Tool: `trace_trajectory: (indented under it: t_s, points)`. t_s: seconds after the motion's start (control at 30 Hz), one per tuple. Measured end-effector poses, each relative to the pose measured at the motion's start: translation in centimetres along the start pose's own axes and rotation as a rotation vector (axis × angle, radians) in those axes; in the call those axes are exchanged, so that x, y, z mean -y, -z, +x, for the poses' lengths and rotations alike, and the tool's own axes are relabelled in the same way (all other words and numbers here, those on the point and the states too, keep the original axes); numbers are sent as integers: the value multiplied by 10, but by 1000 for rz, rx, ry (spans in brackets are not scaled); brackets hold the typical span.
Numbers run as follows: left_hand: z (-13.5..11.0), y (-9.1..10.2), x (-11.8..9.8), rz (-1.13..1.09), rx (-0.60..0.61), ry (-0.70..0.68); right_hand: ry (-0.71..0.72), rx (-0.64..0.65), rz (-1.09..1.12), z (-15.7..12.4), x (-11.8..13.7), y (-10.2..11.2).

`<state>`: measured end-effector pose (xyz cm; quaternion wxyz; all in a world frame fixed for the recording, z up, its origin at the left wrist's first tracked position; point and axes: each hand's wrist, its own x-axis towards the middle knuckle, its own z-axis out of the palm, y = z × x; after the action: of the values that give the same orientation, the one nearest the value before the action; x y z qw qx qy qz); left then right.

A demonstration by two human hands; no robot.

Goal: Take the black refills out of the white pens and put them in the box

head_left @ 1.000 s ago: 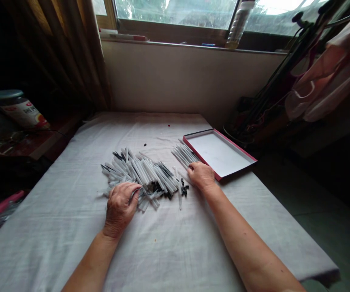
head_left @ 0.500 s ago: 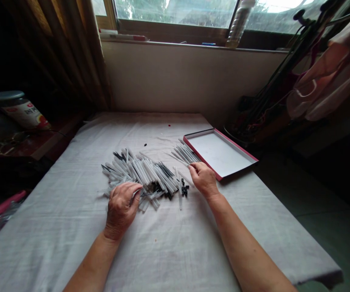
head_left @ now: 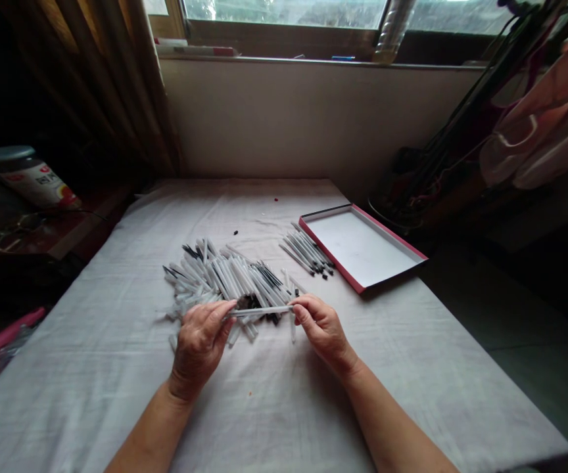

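Note:
A slim translucent pen barrel (head_left: 263, 310) lies level between my two hands, above the near edge of a pile. My left hand (head_left: 201, 345) pinches its left end, and the fingers hide that tip. At the other end, my right hand (head_left: 321, 328) grips it between thumb and fingertips. I cannot make out whether a dark refill is inside. Behind the hands is the heap of white pen barrels (head_left: 229, 272), with thin dark refills (head_left: 269, 272) on its right side. Small black caps (head_left: 296, 293) are partly hidden by my right hand.
A row of pens with dark ends (head_left: 306, 249) lies beside a shallow red-edged box lid (head_left: 363, 246). The white tablecloth (head_left: 264, 420) covers the table. Left of it stands a lidded jar (head_left: 35, 177); a pink object (head_left: 2, 355) sits lower left.
My right hand has come back from the row of pens towards my left hand and now holds a barrel. My left hand, earlier pinching a thin dark refill, has barely moved.

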<state>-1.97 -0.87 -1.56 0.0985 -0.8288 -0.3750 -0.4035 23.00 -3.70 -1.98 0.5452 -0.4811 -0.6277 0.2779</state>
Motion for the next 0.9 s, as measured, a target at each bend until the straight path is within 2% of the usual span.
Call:
trace_trajectory:
  t_s: [0.17,0.37,0.43,0.57,0.67,0.77,0.9]
  points:
    - [2,0,-8,-73,2,33,-113,-66,78,1,-3,-1]
    - [0,3,-11,-168,29,105,-216,-71,171,2,-1,1]
    - [-3,4,-10,-238,72,191,-227,-79,199,1,0,0]
    - [-11,1,-7,-475,161,489,-234,-86,223,1,2,-3]
    - [-12,-3,-6,-601,161,650,-293,-113,210,1,1,-3]
    - [-10,-4,-6,-624,140,731,-327,-133,202,1,-1,-3]
    - [-5,0,-5,-623,168,768,-309,-113,210,1,0,-2]
